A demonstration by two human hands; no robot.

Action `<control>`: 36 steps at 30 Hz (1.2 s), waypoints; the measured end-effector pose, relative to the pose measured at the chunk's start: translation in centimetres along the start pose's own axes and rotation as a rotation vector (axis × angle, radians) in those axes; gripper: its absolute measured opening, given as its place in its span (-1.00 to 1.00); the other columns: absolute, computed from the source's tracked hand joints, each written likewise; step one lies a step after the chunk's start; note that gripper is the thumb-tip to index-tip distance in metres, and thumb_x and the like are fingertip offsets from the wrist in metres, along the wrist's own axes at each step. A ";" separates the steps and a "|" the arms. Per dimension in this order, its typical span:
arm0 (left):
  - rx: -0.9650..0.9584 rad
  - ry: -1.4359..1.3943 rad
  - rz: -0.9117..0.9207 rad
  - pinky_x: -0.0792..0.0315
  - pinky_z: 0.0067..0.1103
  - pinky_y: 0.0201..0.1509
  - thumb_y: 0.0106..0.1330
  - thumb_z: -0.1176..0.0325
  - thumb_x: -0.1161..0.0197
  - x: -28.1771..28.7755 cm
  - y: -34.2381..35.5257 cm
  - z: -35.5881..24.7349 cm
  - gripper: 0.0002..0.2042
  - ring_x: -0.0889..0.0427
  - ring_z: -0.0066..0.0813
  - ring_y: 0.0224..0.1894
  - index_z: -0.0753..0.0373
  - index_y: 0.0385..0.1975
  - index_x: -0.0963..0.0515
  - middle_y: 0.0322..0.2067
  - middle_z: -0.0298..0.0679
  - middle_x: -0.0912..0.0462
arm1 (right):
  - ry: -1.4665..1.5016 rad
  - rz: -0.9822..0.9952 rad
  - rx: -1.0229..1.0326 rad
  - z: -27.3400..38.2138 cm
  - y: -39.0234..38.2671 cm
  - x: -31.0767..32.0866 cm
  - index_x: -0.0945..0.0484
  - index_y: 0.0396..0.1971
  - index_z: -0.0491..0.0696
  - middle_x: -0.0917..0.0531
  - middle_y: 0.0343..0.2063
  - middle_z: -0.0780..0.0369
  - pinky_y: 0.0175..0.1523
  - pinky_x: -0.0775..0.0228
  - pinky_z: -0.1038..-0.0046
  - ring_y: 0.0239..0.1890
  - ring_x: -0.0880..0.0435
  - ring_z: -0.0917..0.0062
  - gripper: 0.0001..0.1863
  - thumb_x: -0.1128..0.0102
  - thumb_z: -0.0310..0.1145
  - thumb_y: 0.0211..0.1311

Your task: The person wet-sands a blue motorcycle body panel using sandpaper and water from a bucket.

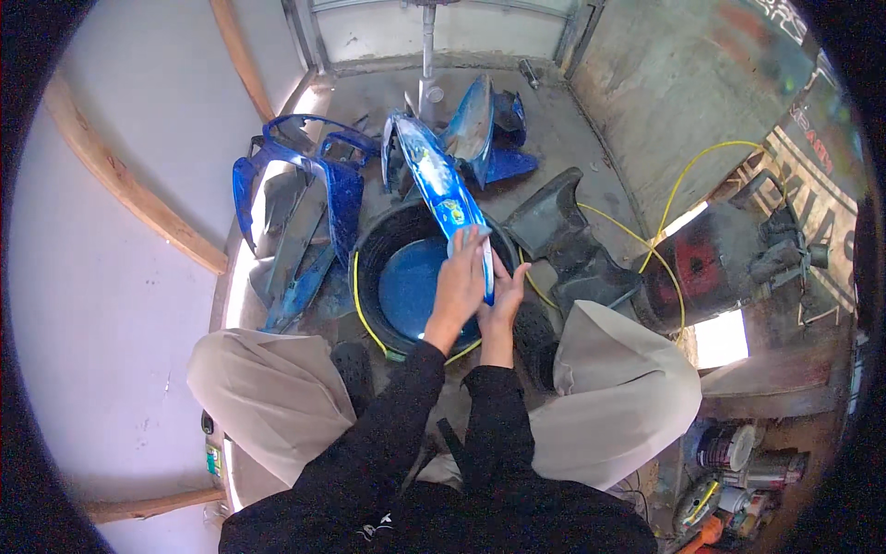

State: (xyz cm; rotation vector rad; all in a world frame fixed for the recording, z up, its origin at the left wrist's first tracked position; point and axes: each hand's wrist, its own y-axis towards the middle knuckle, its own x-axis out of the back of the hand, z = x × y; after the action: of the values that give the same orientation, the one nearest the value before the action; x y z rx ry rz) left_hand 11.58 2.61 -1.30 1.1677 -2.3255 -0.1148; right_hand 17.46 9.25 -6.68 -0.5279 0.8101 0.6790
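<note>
A: Position of the workpiece?
B: The long blue panel (439, 175) slants over the black basin (369, 268), near end toward the person. Bluish water (406, 288) stands in the basin.

A: Hands?
B: Left hand (455, 286): fingers nearly straight, laid on the panel's face; a small greyish pad seems to sit under them, too covered to confirm. Right hand (499, 300): half-curled, holding the near end from the right side, thumb apart.

A: Progress?
B: Judged partway. Pale, worn-looking patches show along the upper stretch; strong blue remains around and below them. If rubbing is the step in hand, the face is uneven and unfinished.

A: Other pieces?
B: The blue frame-shaped panel (343, 198) and curved fairing (472, 129) lie beyond the basin, neither in hand. Cannot tell whether either is done.
</note>
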 end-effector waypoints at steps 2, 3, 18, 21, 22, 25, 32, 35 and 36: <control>0.036 -0.006 0.058 -0.47 -0.07 0.25 0.57 0.35 0.08 -1.0 -2.7 -0.9 -0.64 -0.43 0.29 0.29 0.27 0.24 -0.50 0.33 0.16 -0.41 | -0.021 -0.042 -0.003 0.1 0.5 1.4 -0.31 0.42 -0.26 -0.43 0.39 0.01 0.51 -0.16 0.24 0.41 -0.42 0.23 0.10 0.42 0.53 0.40; -0.003 0.055 0.050 -0.47 -0.07 0.24 0.57 0.36 0.09 -1.6 -4.4 -1.5 -0.64 -0.44 0.29 0.28 0.26 0.25 -0.48 0.33 0.16 -0.41 | -0.072 -0.071 0.001 0.2 0.9 2.3 -0.27 0.43 -0.28 -0.44 0.37 0.02 0.49 -0.18 0.25 0.39 -0.43 0.24 0.12 0.43 0.53 0.40; 0.025 0.054 0.049 -0.45 -0.06 0.25 0.59 0.31 0.08 -1.9 -4.4 -1.7 -0.63 -0.37 0.26 0.34 0.23 0.27 -0.48 0.32 0.17 -0.42 | -0.220 -0.107 0.110 0.5 2.5 5.1 -0.28 0.41 -0.34 -0.48 0.33 -0.01 0.48 -0.19 0.29 0.34 -0.48 0.26 0.12 0.47 0.51 0.42; 0.037 0.030 0.023 -0.41 -0.07 0.30 0.59 0.32 0.09 -0.6 -3.7 -0.1 -0.63 -0.34 0.25 0.37 0.23 0.29 -0.45 0.34 0.17 -0.41 | -0.141 -0.063 0.051 -0.2 1.1 1.6 -0.29 0.40 -0.34 -0.48 0.32 -0.02 0.47 -0.20 0.29 0.34 -0.48 0.27 0.13 0.45 0.52 0.42; 0.008 0.027 0.007 -0.39 -0.08 0.32 0.59 0.32 0.09 -0.3 -2.5 0.5 -0.62 -0.33 0.24 0.38 0.23 0.30 -0.44 0.34 0.16 -0.40 | -0.047 -0.043 0.030 -0.4 1.0 1.2 -0.29 0.40 -0.34 -0.49 0.31 -0.02 0.47 -0.22 0.28 0.33 -0.48 0.26 0.13 0.43 0.52 0.41; -0.050 0.110 -0.069 -0.44 -0.09 0.27 0.57 0.33 0.08 0.7 0.9 0.9 -0.62 -0.38 0.24 0.35 0.23 0.30 -0.44 0.33 0.15 -0.41 | -0.032 0.025 0.029 -0.5 0.8 1.1 -0.29 0.40 -0.33 -0.52 0.29 0.00 0.45 -0.25 0.27 0.28 -0.54 0.29 0.11 0.41 0.51 0.42; -0.037 0.147 0.090 -0.50 -0.08 0.20 0.54 0.30 0.06 -2.5 -4.4 -2.8 -0.59 -0.45 0.26 0.28 0.23 0.33 -0.41 0.35 0.20 -0.35 | -0.195 -0.033 0.054 -0.2 3.5 6.9 -0.34 0.39 -0.30 -0.48 0.34 0.03 0.45 -0.24 0.30 0.36 -0.46 0.27 0.11 0.43 0.53 0.40; -0.077 0.160 0.013 -0.49 -0.13 0.25 0.57 0.27 0.07 -1.5 -3.7 -1.3 -0.58 -0.45 0.23 0.30 0.23 0.35 -0.39 0.39 0.17 -0.32 | -0.057 -0.197 -0.072 -0.6 1.8 2.4 -0.32 0.40 -0.30 -0.43 0.38 0.00 0.49 -0.16 0.27 0.40 -0.42 0.25 0.09 0.37 0.51 0.41; -0.108 0.145 0.010 -0.48 -0.14 0.28 0.57 0.28 0.07 -1.2 -2.6 -0.4 -0.58 -0.43 0.23 0.32 0.26 0.34 -0.40 0.40 0.17 -0.31 | -0.056 -0.200 -0.080 -0.6 1.0 1.6 -0.32 0.40 -0.30 -0.43 0.38 0.00 0.49 -0.16 0.27 0.40 -0.42 0.25 0.09 0.37 0.51 0.41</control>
State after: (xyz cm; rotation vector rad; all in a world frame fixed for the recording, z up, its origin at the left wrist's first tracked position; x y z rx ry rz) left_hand 14.26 1.94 -2.26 1.0744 -2.1704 -0.1452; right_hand 17.26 10.07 -8.45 -0.6499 0.6691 0.5403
